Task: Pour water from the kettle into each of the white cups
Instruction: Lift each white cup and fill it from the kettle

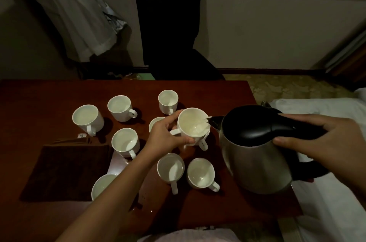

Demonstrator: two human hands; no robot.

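Note:
My right hand (320, 139) grips the black handle of a steel kettle (255, 162), held tilted above the table's right side. Its spout (214, 122) meets the rim of a white cup (193, 125), and a thin stream of water runs into it. My left hand (168, 135) holds that cup raised above another cup (204, 142). Several more white cups stand on the table: at the far side (168, 101), (120, 108), (87, 119), in the middle (125, 141), and near me (170, 170), (201, 173), (102, 186). One more cup (155, 123) is partly hidden behind my left hand.
The dark red wooden table (49, 93) carries a folded brown cloth (65, 172) at the left front. Water drops lie on the table near my forearm (143, 199). A black chair (170, 24) stands behind the table. White bedding (326, 212) lies to the right.

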